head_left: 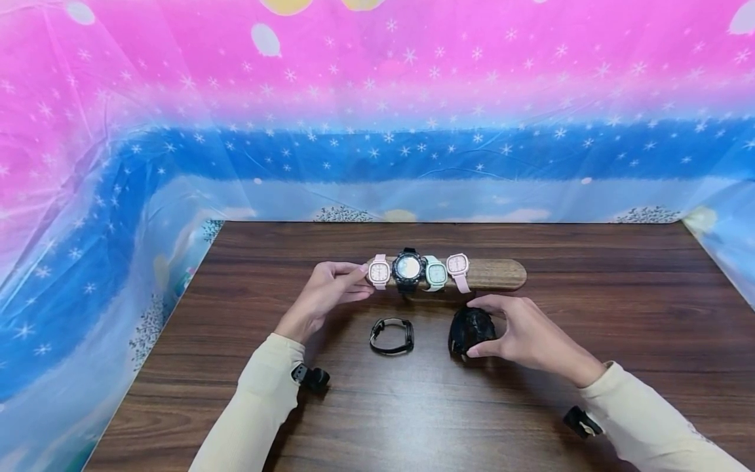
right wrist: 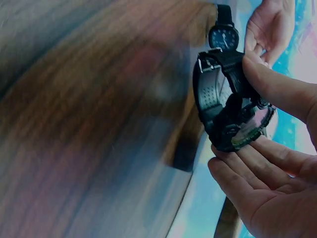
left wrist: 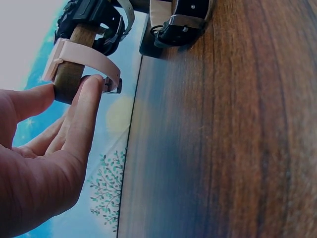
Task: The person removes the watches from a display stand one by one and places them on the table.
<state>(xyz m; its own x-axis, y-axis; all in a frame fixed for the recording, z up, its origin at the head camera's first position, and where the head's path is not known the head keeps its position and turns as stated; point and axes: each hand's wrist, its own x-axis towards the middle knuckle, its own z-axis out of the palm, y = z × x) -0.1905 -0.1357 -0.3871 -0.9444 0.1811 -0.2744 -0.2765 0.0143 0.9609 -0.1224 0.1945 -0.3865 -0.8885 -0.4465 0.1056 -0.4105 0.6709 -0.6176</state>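
My left hand (head_left: 328, 288) pinches the left end of a wooden watch-stand bar (head_left: 498, 274) between thumb and fingers. Along the bar sit a pink watch (head_left: 379, 272), a black watch (head_left: 408, 267), a mint-green watch (head_left: 436, 273) and another pink watch (head_left: 457, 265), whose strap hangs down in front. In front of the stand my right hand (head_left: 525, 333) grips a chunky black wristwatch (head_left: 470, 330) between thumb and fingers. The right wrist view shows its buckled strap (right wrist: 210, 87) forming a loop. A slimmer black watch (head_left: 394, 336) lies on its side between the hands.
The dark wood-grain table (head_left: 413, 419) runs back to a pink and blue snowflake-patterned cloth (head_left: 413, 151). The cloth also hangs along the left and right sides. Black straps (head_left: 310, 378) with small devices circle both sleeves at the wrists.
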